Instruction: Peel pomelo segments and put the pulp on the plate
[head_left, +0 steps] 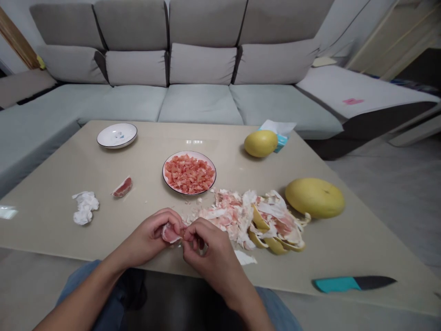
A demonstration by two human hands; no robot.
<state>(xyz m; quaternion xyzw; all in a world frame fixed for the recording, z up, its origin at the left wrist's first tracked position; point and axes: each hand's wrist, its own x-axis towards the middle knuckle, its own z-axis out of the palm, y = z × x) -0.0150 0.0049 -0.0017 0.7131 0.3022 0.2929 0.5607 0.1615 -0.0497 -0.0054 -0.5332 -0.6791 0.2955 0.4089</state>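
Denim-covered knees point(79, 280) sit below the near edge of the desk point(310, 262), and just above them my left grip point(148, 239) is curled closed around a pink pomelo segment point(171, 233). My right grip point(210, 248) is pinched almost shut against the edge of that segment, its fingertips point(193, 233) working at the flesh. Both grips are on the near side of the plate of chopped pomelo flesh point(189, 152). Just right of that plate and toward me lies a heap of white pith and torn membrane point(234, 216), with yellow peel pieces point(270, 241) at its right end. Farther right sits a whole pomelo point(314, 197). Beyond the plate, to the right, a second pomelo point(261, 143) touches a tissue box point(280, 138). Left of the plate are a loose pomelo slice point(122, 187), crumpled tissue point(84, 208) and, farther back, a small white plate point(117, 135). Well right of the plate, near the desk's edge, lies a teal-handled knife point(354, 283). Behind the plate stands a grey sofa point(200, 105).
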